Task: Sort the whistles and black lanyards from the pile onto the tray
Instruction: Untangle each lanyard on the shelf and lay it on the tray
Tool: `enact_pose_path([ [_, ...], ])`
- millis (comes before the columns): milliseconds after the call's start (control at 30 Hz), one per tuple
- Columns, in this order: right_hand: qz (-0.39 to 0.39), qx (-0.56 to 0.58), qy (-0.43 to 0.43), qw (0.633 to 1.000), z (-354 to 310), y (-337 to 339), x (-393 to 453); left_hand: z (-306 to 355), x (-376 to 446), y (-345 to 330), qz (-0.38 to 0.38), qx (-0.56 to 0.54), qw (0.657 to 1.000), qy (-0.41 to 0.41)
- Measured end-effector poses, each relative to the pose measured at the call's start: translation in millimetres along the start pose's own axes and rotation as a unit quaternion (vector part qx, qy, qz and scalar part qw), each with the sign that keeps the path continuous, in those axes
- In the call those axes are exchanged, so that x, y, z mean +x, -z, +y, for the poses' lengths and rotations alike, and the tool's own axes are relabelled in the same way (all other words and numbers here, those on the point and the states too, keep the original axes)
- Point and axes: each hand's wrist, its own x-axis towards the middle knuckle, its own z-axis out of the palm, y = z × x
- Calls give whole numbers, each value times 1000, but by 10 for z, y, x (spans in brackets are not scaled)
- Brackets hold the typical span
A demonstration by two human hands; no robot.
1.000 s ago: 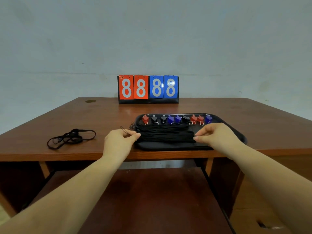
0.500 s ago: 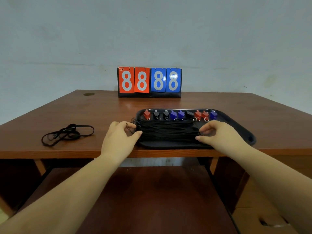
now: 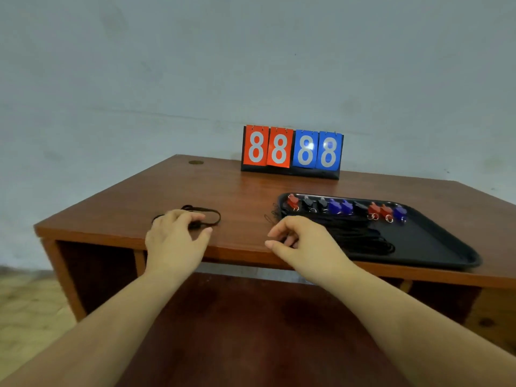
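The left hand [image 3: 175, 241] reaches over the one loose black lanyard [image 3: 206, 216] lying on the wooden table [image 3: 240, 202], well to the left of the tray; its fingers are bent over the near part of the cord, but whether they touch or grip it I cannot tell, since the hand hides that spot. The right hand [image 3: 303, 243] hovers at the tray's left front corner, fingers loosely curled and holding nothing, just beside the bundle of black lanyards [image 3: 360, 234] laid across the middle of the black tray [image 3: 435, 241]. Along the tray's far edge runs a row of whistles [image 3: 346, 207]: I count three red, three blue and three black, nine in all. Behind, near the wall, stands a flip scoreboard [image 3: 291, 150] showing four eights, two on red cards and two on blue.
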Motion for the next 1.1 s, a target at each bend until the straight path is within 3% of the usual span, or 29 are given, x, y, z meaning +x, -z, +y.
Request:
enact_pose_path([
  [200, -62, -87, 11, 994, -310, -757, 328, -516, 178, 25, -47, 78, 995, 40],
  [333, -77, -108, -26, 991, -405, -1026, 633, -607, 323, -71, -95, 119, 988, 12],
  [500, -66, -115, -12, 991, -442, -1151, 925, -600, 423, -128, -75, 89, 993, 32],
  [633, -5, -54, -9, 999, -487, -1102, 876, -585, 387, -100, -28, 31, 999, 18],
  [733, 19, 28, -22, 999, -488, -1037, 757, -537, 356, -40, -40, 15, 999, 27],
  [800, 28, 145, -41, 988, -477, -957, 639, -541, 323, 44, -55, -64, 995, 50],
  [900, 22, 264, -40, 963, -429, -771, 303, -429, 113, 219, -101, -277, 952, 80],
  [1000, 27, 331, -52, 942, -242, -598, -115, -142, -225, 216, -142, -340, 929, 22],
  [1100, 67, 321, -90, 940, 38, -433, -437, 171, -510, 25, -187, -391, 901, -4],
])
